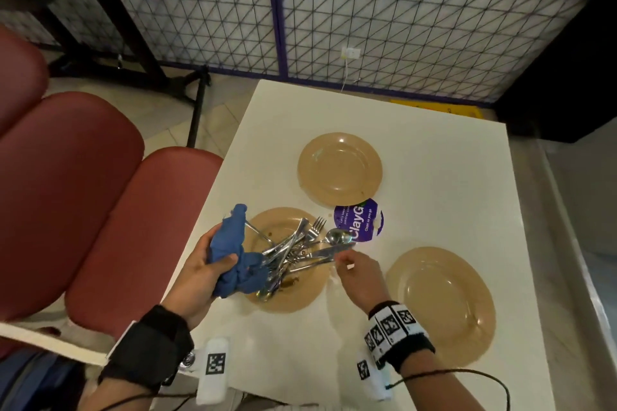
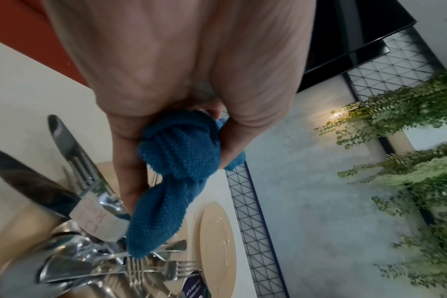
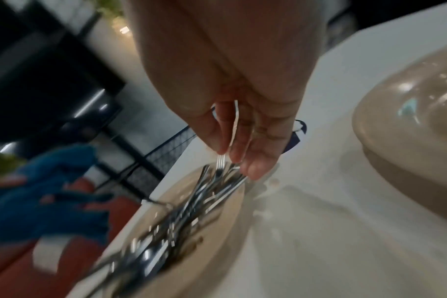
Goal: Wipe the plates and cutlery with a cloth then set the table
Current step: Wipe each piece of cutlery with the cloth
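Observation:
Three tan plates lie on the white table point(image 1: 434, 177): a far plate point(image 1: 340, 168), a right plate point(image 1: 440, 305) and a near-left plate point(image 1: 293, 297) with food smears. Several forks, spoons and knives form a cutlery pile point(image 1: 293, 250) point(image 3: 191, 201) on the near-left plate point(image 3: 217, 231). My left hand point(image 1: 213, 260) grips a bunched blue cloth point(image 1: 233, 243) point(image 2: 181, 151) above that plate's left rim. My right hand point(image 1: 339, 259) point(image 3: 232, 145) reaches into the pile's right end and pinches one thin piece of cutlery between thumb and fingers; I cannot tell which piece.
A round purple sticker point(image 1: 362, 220) is on the table between the plates. Red padded seats point(image 1: 83, 193) stand left of the table. A wire mesh fence point(image 1: 367, 27) runs behind the table's far edge. A grey ledge point(image 1: 567, 243) borders the right side.

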